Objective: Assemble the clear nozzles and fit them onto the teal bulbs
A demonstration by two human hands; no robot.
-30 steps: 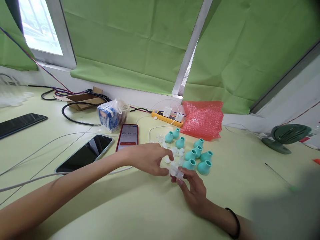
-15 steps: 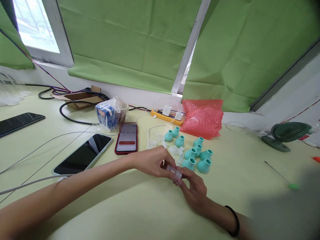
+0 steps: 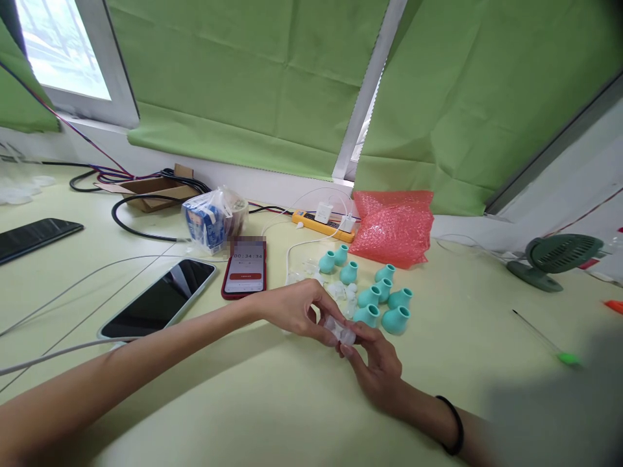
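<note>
Between my two hands, above the table, is a small translucent plastic cylinder [image 3: 340, 329]. My left hand [image 3: 304, 310] pinches its left end between thumb and fingers. The fingertips of my right hand [image 3: 377, 360] close on its right end. Whether it is one piece or two joined pieces I cannot make out. Just beyond my hands stand several teal bulb-shaped pieces [image 3: 396, 320] with open necks. Loose clear plastic parts [image 3: 338, 290] lie beside them, partly hidden by my left hand.
A phone with a timer [image 3: 246, 267] and a dark-screened phone [image 3: 160, 298] lie to the left. Behind are a yellow power strip [image 3: 322, 227], a red bubble-wrap bag [image 3: 393, 227] and a bagged blue box [image 3: 207, 224]. A green fan [image 3: 559, 259] and a green-handled screwdriver [image 3: 568, 359] lie right.
The translucent cylinder has turned slightly in my fingers, and both hands keep hold of it. The whole view has shifted a little.
</note>
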